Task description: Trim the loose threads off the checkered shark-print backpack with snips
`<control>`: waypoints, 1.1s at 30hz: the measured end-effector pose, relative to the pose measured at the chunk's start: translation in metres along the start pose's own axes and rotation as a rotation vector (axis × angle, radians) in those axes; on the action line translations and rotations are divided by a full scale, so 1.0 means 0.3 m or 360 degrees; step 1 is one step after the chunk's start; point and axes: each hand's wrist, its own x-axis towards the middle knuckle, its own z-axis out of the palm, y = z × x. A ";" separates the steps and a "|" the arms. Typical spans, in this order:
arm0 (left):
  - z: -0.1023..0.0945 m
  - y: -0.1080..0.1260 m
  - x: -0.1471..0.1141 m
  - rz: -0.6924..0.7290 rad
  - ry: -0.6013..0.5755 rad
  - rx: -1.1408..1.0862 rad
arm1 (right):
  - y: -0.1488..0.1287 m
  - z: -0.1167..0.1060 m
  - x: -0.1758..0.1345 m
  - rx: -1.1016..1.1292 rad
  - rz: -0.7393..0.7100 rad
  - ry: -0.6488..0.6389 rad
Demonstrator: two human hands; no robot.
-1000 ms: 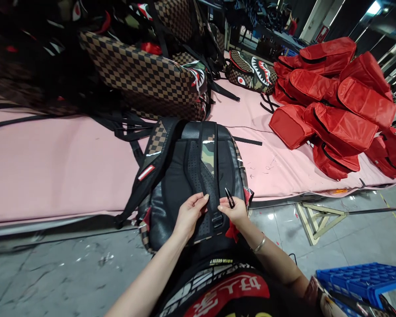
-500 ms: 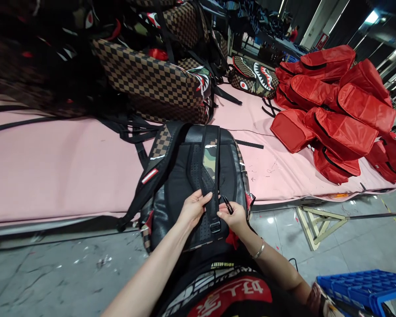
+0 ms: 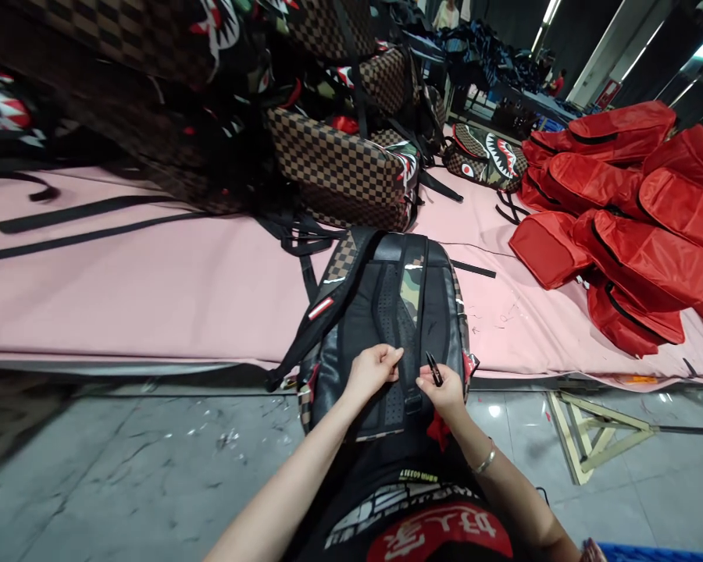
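Note:
A black backpack (image 3: 357,328) with brown-checked and camouflage trim lies back panel up at the table's front edge, against my body. Its right shoulder strap (image 3: 411,300) runs down between my hands. My left hand (image 3: 373,373) is closed in a pinch over the back panel, left of that strap; whatever its fingertips hold is too small to make out. Small black thread snips (image 3: 434,370) are gripped in my right hand (image 3: 445,389), points up and away from me, just right of the strap's lower end. The other shoulder strap (image 3: 328,300) lies to the left.
Checked backpacks (image 3: 340,168) are heaped at the back left of the pink-covered table (image 3: 123,304), with loose black straps trailing. Red bag linings (image 3: 633,234) pile up on the right. A shark-face bag (image 3: 486,156) sits between. A cream metal bracket (image 3: 597,437) stands at the lower right.
The view has swung left, so everything sits farther right in the picture. My left hand has drawn slightly away from the strap, still pinched. The snips stay in my right hand.

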 end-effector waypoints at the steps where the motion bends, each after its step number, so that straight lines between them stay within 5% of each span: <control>1: -0.034 0.010 0.003 0.0056 0.0097 0.0059 | -0.001 -0.001 0.001 -0.0002 0.0006 0.0027; 7: -0.312 0.064 0.096 0.0435 0.0894 0.0518 | -0.009 -0.007 -0.001 0.0012 0.0048 0.0048; 11: -0.427 0.042 0.167 0.0337 0.0739 0.0555 | -0.009 -0.007 -0.007 -0.0045 0.0015 0.0069; 33: -0.477 -0.036 0.162 0.0380 0.0668 0.0550 | -0.019 0.005 -0.024 -0.0164 -0.0026 0.0107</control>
